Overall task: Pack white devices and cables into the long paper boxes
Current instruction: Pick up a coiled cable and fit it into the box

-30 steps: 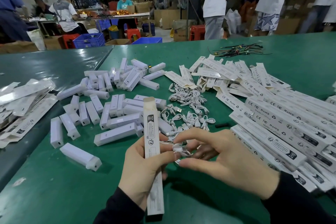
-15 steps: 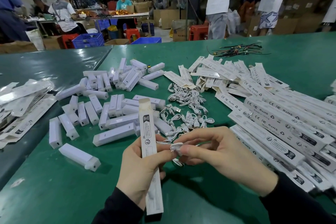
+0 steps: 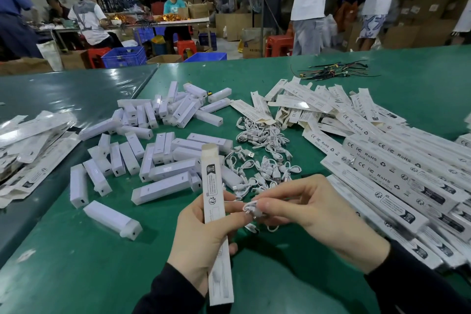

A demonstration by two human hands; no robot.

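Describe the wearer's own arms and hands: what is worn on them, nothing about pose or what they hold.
Both hands are bare: no gloves, rings or watch show on the left hand or the right hand. Each forearm is covered by a long dark sleeve, black or near it, ending at the wrist: the left sleeve and the right sleeve. The fabric looks plain, with no visible markings.

You've got two hands (image 3: 204,232) up, one box (image 3: 216,211) and one cable (image 3: 251,208) in them; devices (image 3: 163,186), cables (image 3: 262,163), boxes (image 3: 407,176) lie in uncountable heaps.
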